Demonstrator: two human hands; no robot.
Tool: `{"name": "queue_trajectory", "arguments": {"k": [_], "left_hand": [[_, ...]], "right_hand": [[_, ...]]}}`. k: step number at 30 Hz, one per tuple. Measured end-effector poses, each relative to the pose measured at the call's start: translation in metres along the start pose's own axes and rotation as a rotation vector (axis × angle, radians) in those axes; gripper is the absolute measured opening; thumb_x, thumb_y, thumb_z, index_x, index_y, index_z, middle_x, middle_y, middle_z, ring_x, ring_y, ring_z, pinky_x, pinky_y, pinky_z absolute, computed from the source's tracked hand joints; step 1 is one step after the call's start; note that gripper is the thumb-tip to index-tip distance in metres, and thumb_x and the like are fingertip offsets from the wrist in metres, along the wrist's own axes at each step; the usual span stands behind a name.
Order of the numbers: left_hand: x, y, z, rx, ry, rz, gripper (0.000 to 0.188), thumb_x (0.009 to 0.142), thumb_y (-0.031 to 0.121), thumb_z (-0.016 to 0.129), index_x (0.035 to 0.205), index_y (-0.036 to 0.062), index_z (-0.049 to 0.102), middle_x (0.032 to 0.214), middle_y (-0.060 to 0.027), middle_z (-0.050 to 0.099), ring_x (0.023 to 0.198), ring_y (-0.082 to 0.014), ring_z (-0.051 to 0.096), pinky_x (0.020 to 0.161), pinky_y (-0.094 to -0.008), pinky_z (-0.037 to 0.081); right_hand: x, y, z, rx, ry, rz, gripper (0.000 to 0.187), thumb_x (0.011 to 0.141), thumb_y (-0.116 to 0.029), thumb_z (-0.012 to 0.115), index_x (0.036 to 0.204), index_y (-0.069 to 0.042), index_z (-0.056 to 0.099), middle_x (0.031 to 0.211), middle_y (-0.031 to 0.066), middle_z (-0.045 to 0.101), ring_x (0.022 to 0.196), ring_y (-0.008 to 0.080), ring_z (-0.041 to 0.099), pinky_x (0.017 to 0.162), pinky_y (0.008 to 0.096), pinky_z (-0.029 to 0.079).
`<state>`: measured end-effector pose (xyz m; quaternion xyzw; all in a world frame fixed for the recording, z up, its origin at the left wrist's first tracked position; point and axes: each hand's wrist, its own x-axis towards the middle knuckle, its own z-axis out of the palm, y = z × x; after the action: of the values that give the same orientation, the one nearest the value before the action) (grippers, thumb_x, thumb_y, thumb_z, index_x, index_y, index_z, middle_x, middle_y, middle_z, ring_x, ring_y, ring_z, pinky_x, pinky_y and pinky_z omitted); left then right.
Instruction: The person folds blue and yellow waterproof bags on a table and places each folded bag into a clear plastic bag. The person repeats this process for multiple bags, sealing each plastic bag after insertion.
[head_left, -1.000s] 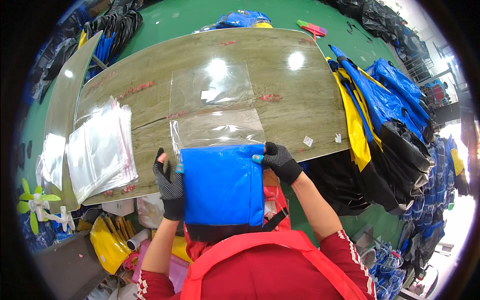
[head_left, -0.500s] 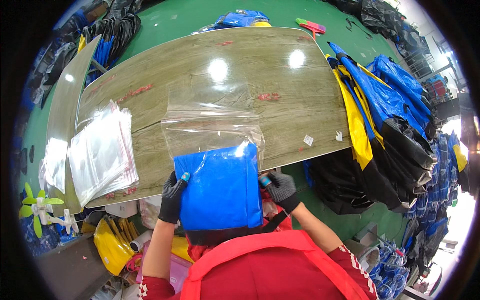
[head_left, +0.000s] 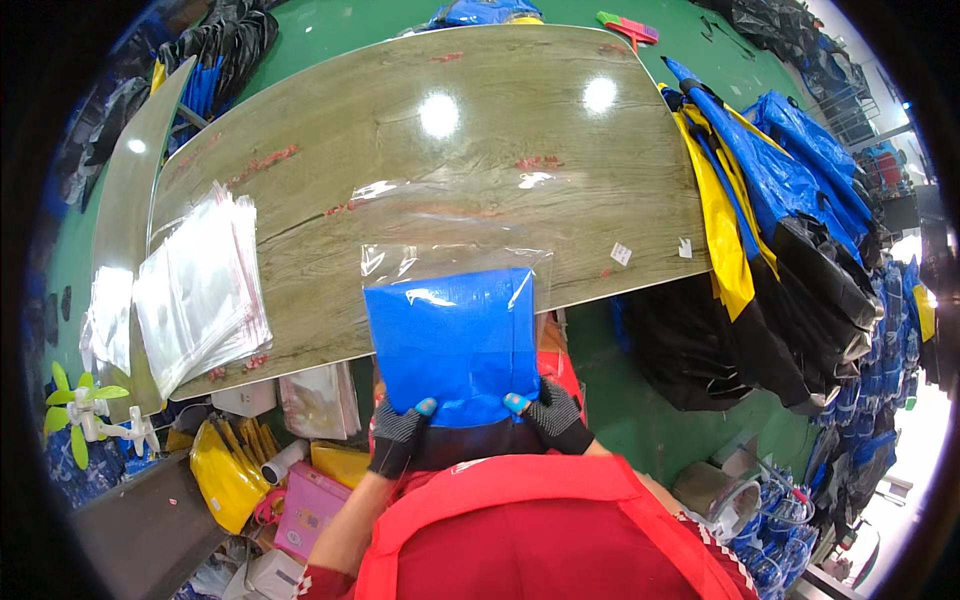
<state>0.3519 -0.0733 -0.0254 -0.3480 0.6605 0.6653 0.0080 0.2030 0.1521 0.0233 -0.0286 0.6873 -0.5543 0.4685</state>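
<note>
A folded blue plastic sheet (head_left: 450,385) lies flat at the table's near edge, its lower part hanging past that edge toward me. Its far part is inside a clear plastic bag (head_left: 455,258), whose film reaches past the sheet's far edge onto the table. My left hand (head_left: 402,432), in a grey-black glove with bare fingertips, grips the near left corner with the thumb on top. My right hand (head_left: 555,415), gloved alike, grips the near right corner the same way. The fingers under the sheet are hidden. Black material shows below it; whether it belongs to the sheet, I cannot tell.
A stack of clear bags (head_left: 205,290) lies on the left of the wood-patterned table (head_left: 330,130). Blue, yellow and black sheeting (head_left: 740,220) hangs at the right edge. A small green-bladed fan (head_left: 85,410) and yellow folded pieces (head_left: 228,475) are at lower left.
Both hands have moved from the sheet's sides to its near corners, closer together and toward me. The blue sheet now sits deeper inside the clear bag.
</note>
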Motion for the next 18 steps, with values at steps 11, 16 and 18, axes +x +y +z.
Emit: {"name": "queue_trajectory", "arguments": {"k": [11,16,18], "left_hand": [[0.07,0.088,-0.019,-0.332,-0.089,0.0,0.044,0.092,0.036,0.064,0.119,0.0012,0.059,0.099,-0.0065,0.066,0.088,-0.0126,0.059,0.078,-0.0295,0.049],[0.042,0.044,0.003,-0.286,-0.292,-0.211,0.057,0.09,0.035,0.067,0.134,0.0032,0.051,0.125,-0.0084,0.059,0.11,-0.0198,0.057,0.093,-0.0343,0.047],[0.032,0.041,-0.012,-0.297,-0.392,-0.242,0.062,0.088,0.036,0.069,0.137,0.0037,0.048,0.128,-0.0088,0.057,0.115,-0.0203,0.054,0.095,-0.0352,0.047]], "right_hand": [[0.001,-0.021,-0.04,-0.069,-0.163,-0.042,0.04,0.089,-0.029,0.071,0.115,-0.001,0.062,0.096,0.0056,0.066,0.087,0.0099,0.058,0.08,0.0272,0.049],[0.03,-0.039,-0.063,-0.245,0.04,-0.388,0.043,0.092,-0.036,0.063,0.119,-0.002,0.061,0.107,0.0111,0.066,0.095,0.0134,0.061,0.082,0.0292,0.051],[0.036,-0.046,-0.062,0.244,-0.044,-0.237,0.048,0.09,-0.031,0.066,0.127,-0.003,0.055,0.115,0.0142,0.064,0.101,0.0188,0.062,0.088,0.0321,0.051]]}}
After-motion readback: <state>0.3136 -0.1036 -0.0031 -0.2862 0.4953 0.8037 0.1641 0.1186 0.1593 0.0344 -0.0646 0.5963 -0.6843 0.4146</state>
